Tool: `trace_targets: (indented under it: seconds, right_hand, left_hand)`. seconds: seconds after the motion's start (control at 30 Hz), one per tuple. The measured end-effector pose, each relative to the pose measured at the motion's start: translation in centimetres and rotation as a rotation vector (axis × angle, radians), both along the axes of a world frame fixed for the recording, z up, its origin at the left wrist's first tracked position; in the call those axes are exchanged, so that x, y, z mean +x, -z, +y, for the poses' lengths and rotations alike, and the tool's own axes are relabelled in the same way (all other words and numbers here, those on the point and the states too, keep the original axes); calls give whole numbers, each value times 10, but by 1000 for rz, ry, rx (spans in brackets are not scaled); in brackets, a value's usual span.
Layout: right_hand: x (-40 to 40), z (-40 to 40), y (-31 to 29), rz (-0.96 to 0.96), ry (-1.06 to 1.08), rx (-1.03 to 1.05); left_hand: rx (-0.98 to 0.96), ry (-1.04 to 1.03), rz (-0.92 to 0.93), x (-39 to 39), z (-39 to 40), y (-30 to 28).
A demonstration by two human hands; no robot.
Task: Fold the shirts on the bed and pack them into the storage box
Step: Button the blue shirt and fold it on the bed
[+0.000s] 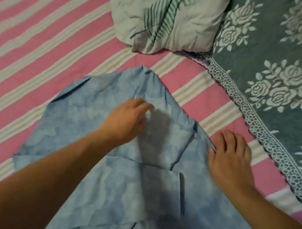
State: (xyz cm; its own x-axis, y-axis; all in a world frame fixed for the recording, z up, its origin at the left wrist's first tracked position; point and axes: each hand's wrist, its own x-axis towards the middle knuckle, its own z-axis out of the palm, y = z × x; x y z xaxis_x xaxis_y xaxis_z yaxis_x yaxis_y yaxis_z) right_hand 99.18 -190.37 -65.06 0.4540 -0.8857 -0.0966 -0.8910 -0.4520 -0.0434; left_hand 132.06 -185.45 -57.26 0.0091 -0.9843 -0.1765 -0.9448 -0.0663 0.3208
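Hands reach forward: left hand [126, 118] hovers (fingers loosely curled) over shirt [103, 146], right hand [231, 157] flat on its edge.

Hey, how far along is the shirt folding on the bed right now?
Early stage. Done: a blue shirt is spread on the pink striped bedsheet; creases suggest some edges may be turned in. In hand: the left hand is over the shirt's middle, blurred, while the right hand touches its right edge, fingers fairly straight. Left: finishing the folds and packing; no storage box or other shirts are in view.
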Motion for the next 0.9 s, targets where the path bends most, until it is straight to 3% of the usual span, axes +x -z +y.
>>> trace_targets:
  seconds: [0.07, 0.2, 0.33, 0.4, 0.5, 0.57, 0.63, 0.73, 0.9]
  right_hand:
    - [-2, 3, 12, -37, 35, -9]
    - [-5, -1, 26, -161, 51, -47]
    - [-4, -6, 42, -256, 36, -156]
    - [-7, -10, 48, -249, 25, -179]
    - [-9, -4, 44, -233, 39, -143]
    - [-10, -6, 31, -255, 34, -83]
    - [-19, -8, 13, -311, 26, 29]
    - [-65, 7, -4, -340, 83, 175]
    - [-120, 28, -17, -350, 368, 441]
  left_hand:
    - [22, 131, -26, 16, -68, 8]
    - [212, 317, -374, 36, -139, 58]
    - [-50, 274, -303, 41, -144, 115]
    - [-72, 245, -319, 40, -147, 126]
    - [-15, 226, -399, 25, -148, 112]
    - [87, 229, -292, 6, -157, 76]
    - [195, 364, -232, -15, -164, 39]
    - [312, 566, -342, -25, -152, 20]
    - [225, 369, -377, -28, -134, 25]
